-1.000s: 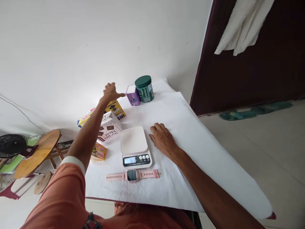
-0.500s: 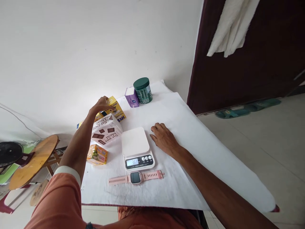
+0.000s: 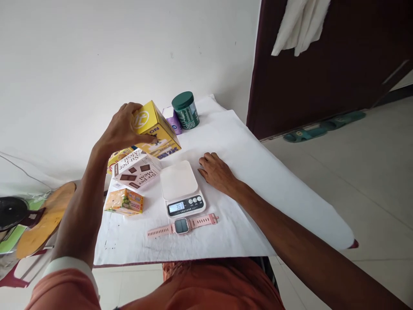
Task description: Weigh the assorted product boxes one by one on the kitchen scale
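Observation:
My left hand (image 3: 121,129) is closed around a yellow cardboard box (image 3: 157,131), thumb on the near face and fingers over the far side. The box hangs tilted above a pinkish-white "Su-per Meal" box (image 3: 137,170). Just right of the white digital kitchen scale (image 3: 179,181), my right hand (image 3: 217,172) rests on the white tablecloth, fingers loosely bent and nothing seen in them. The scale's plate is bare and its display reads 363. A pink-strapped smartwatch (image 3: 182,225) lies in front of the scale.
An orange packet (image 3: 125,202) sits at the table's left. Another yellow package (image 3: 119,158) is partly hidden behind the "Su-per Meal" box. A green-lidded canister (image 3: 186,111) and a purple pack (image 3: 174,122) stand at the back. Beyond the left edge is a wooden stool (image 3: 45,219).
My left hand has lifted the yellow box off the table and brought it up and nearer. My right hand stays beside the scale. The whole view has shifted slightly.

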